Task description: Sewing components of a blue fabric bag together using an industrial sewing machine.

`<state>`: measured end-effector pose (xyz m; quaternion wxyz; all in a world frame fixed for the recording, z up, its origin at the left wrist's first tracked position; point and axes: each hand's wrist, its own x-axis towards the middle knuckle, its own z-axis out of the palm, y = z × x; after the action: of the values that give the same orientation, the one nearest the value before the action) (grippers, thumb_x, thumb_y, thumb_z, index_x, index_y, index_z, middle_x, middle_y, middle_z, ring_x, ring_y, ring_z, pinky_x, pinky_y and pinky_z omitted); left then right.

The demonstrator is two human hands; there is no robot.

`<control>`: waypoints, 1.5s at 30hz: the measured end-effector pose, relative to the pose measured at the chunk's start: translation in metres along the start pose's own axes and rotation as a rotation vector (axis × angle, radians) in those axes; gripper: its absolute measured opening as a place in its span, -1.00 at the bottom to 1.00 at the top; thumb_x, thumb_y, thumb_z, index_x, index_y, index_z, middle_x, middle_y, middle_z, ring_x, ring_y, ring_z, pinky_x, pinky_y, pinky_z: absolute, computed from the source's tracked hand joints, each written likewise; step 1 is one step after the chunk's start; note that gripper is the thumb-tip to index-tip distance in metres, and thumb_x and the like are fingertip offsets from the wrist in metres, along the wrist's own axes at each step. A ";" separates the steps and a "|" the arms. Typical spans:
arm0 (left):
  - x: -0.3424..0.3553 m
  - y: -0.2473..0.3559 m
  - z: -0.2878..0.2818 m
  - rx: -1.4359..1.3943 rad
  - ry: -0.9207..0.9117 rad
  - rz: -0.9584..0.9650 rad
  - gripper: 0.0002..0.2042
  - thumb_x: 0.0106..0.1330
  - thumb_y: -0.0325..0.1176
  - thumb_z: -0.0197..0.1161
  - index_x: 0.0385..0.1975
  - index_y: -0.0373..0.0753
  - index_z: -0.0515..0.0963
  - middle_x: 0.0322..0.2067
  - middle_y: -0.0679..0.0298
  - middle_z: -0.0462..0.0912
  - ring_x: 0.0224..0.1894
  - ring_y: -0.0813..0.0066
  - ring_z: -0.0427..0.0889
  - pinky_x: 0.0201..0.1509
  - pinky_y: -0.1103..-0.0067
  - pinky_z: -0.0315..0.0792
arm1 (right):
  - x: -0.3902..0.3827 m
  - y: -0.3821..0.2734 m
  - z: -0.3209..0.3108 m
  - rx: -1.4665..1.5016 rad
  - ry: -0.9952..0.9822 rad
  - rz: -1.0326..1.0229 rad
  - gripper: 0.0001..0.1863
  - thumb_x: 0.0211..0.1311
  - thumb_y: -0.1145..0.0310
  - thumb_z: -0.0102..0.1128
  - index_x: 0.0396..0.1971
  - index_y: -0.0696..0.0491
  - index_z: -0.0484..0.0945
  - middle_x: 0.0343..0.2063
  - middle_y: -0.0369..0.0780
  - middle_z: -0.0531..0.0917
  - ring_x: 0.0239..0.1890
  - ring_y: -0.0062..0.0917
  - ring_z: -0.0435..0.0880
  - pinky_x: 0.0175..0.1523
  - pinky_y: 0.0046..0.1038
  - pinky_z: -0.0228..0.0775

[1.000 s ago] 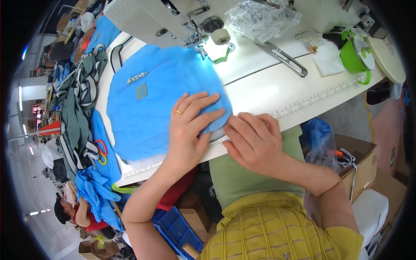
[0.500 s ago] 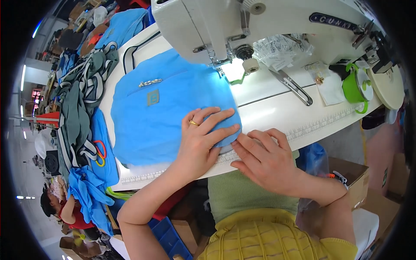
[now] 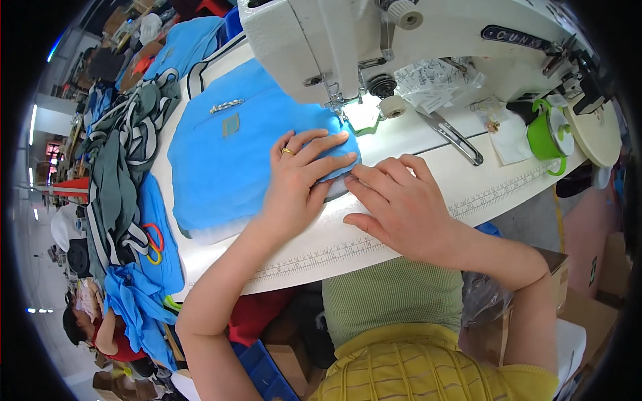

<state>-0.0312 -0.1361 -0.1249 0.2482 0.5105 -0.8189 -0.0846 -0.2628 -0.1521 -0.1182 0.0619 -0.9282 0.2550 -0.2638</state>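
Note:
A blue fabric piece [image 3: 207,154] with a zipper-like seam, a small tan label [image 3: 230,125] and a braided pull lies on the white sewing machine table. Its right edge reaches the needle and presser foot [image 3: 340,110], lit by a bright lamp. My left hand [image 3: 297,170], a gold ring on one finger, rests spread on the fabric near that edge. At the fabric's near right corner, the fingertips of my right hand [image 3: 398,204] touch the edge, with the thumb held apart on the table. Grey and white layers show under the blue one.
The sewing machine head [image 3: 307,47] overhangs the far side. To the right lie thread snips [image 3: 455,137], a clear plastic bag [image 3: 435,83] and a green cup [image 3: 550,134]. On the left are grey straps [image 3: 120,174], blue cloth and red-yellow scissors [image 3: 154,244]. Another person [image 3: 110,327] sits far left.
Both hands and the fabric have shifted away from me, toward the machine and slightly left. More of the ruler strip along the near table edge shows.

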 end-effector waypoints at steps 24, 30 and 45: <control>0.003 -0.006 -0.015 -0.111 -0.052 -0.015 -0.56 0.06 -0.62 0.30 -0.07 -0.04 0.80 0.07 0.34 0.66 0.25 0.30 0.56 0.59 0.04 -0.02 | 0.006 0.011 0.008 0.058 0.020 0.008 -0.55 0.14 0.13 0.47 -0.07 0.08 0.60 -0.10 -0.24 0.52 0.00 -0.35 0.50 0.15 -0.26 0.33; 0.008 -0.012 -0.014 -0.124 -0.053 -0.030 -0.57 0.11 -0.61 0.28 -0.05 -0.01 0.79 0.09 0.33 0.63 0.26 0.22 0.54 0.58 0.02 -0.06 | 0.014 0.015 0.005 0.083 -0.006 0.044 -0.59 0.18 0.15 0.45 -0.07 0.06 0.60 -0.13 -0.25 0.50 -0.05 -0.36 0.48 0.10 -0.26 0.32; 0.023 -0.029 -0.003 -0.124 0.041 -0.104 -0.66 0.23 -0.56 0.34 0.00 -0.11 0.75 0.15 0.29 0.64 0.31 0.25 0.52 0.60 -0.02 -0.13 | 0.027 0.031 0.016 0.037 0.044 0.061 -0.61 0.26 0.14 0.39 -0.01 0.04 0.62 -0.13 -0.22 0.58 -0.04 -0.32 0.51 0.10 -0.26 0.32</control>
<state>-0.0153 -0.1696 -0.1262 0.2911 0.5378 -0.7792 -0.1374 -0.2484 -0.1932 -0.1271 0.0813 -0.9127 0.2794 -0.2869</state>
